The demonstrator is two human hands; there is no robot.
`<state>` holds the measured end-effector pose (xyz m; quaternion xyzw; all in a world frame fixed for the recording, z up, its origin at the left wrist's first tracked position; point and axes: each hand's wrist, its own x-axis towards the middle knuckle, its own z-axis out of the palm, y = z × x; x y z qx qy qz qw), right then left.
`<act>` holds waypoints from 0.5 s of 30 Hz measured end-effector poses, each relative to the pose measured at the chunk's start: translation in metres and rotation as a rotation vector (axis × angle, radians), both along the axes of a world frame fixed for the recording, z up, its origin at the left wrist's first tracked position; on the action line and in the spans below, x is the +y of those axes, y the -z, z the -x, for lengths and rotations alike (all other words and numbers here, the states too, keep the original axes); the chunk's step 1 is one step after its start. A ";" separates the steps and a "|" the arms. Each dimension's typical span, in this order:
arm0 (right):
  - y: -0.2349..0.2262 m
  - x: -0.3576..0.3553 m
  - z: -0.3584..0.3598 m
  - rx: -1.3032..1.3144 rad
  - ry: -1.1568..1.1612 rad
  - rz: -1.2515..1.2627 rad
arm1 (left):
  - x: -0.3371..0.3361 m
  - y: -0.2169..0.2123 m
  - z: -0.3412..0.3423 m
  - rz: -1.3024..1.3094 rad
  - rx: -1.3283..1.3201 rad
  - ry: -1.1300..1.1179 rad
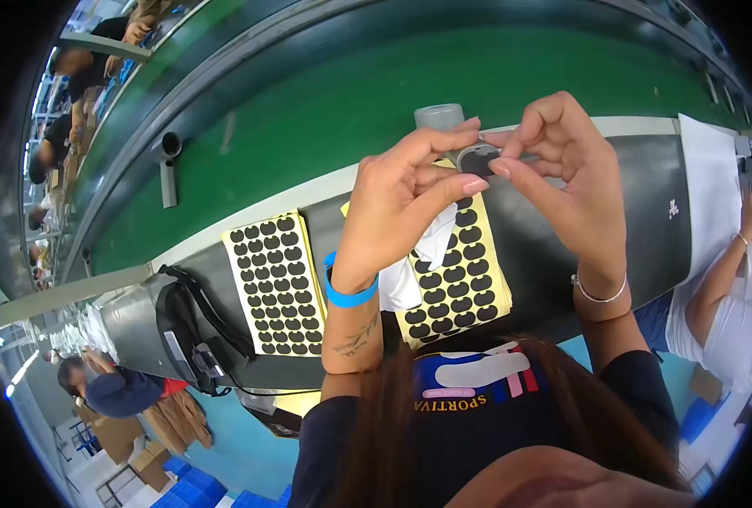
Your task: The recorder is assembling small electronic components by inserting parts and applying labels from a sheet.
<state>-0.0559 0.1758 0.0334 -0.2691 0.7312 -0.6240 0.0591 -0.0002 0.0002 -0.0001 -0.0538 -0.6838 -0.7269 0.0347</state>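
Dark grey, round and small: we see a disc-shaped part (pixel 477 157) held up between both hands above the black surface (pixel 562 245), at about the level of the green conveyor belt's (pixel 325 110) near edge. Left hand (pixel 397 207) pinches it from the left, thumb and forefinger pressed on its rim; right hand (pixel 562 178) pinches the right side the same way, fingertips (pixel 501 168) touching the part. Both grips are closed on it, not spread. A grey cylinder (pixel 439 116) stands just behind the hands.

Below the hands lie two yellow sheets of black oval stickers: one (pixel 276 284) to the left, one (pixel 460 271) partly under the left wrist, with a white scrap (pixel 418 262) on it. A black scanner-like device with a cable (pixel 185 334) sits far left.

We judge the part light, stiff and smooth, so it could slip; the rim edges look best for holding, leaving the flat face free. A co-worker's arm (pixel 723 279) shows at right.
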 end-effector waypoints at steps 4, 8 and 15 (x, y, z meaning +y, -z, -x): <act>0.000 0.001 0.001 0.000 0.006 0.007 | 0.002 -0.001 0.000 -0.023 -0.029 -0.003; -0.001 0.002 0.001 -0.004 0.012 0.004 | 0.002 -0.001 0.000 -0.018 -0.009 0.006; -0.002 0.002 0.000 -0.004 0.006 -0.011 | 0.003 0.000 0.001 -0.015 -0.007 0.005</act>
